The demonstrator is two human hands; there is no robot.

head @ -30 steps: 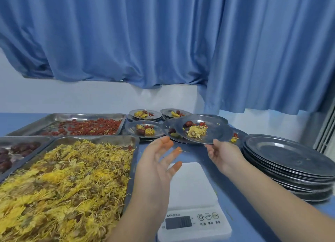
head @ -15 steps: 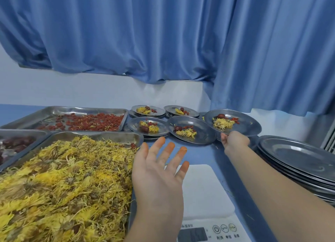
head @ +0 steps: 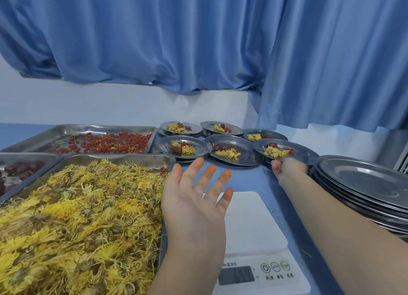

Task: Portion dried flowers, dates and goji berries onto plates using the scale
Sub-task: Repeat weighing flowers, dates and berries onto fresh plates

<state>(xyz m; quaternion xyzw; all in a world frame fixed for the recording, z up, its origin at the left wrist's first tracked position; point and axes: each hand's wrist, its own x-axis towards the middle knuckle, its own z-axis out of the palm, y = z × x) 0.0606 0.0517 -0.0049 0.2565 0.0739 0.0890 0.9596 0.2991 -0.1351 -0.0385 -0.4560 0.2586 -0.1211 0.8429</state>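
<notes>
Steel is most of what the head view shows. My right hand (head: 287, 170) curls its fingers round the near rim of a small round steel plate (head: 303, 153), which carries yellow dried flowers, one dark date and a few red goji berries. It sits at the right end of the front row of filled plates, at the back of the blue desk (head: 249, 177). I cannot tell whether it is fully down. My left hand (head: 194, 197) holds nothing. Its fingers are spread, the tips stained orange, and it hangs over the gap between the big steel tray of yellow dried flowers (head: 77, 210) and the white digital scale (head: 254, 228). The scale's pan is bare and its display is too blurred to read. Behind lie the tray of red goji berries (head: 110, 142) and the tray of dark dates (head: 22, 170).

I judge this portion done and the plate being parked. Its left edge looks to meet the neighbouring filled plate (head: 247, 155), and the stack of empty steel plates (head: 364, 179) is just beside it on the right. If I let go while a rim rides on either, the plate could tilt and spill its light flowers. My left palm brushing the scale could upset the next weighing.
</notes>
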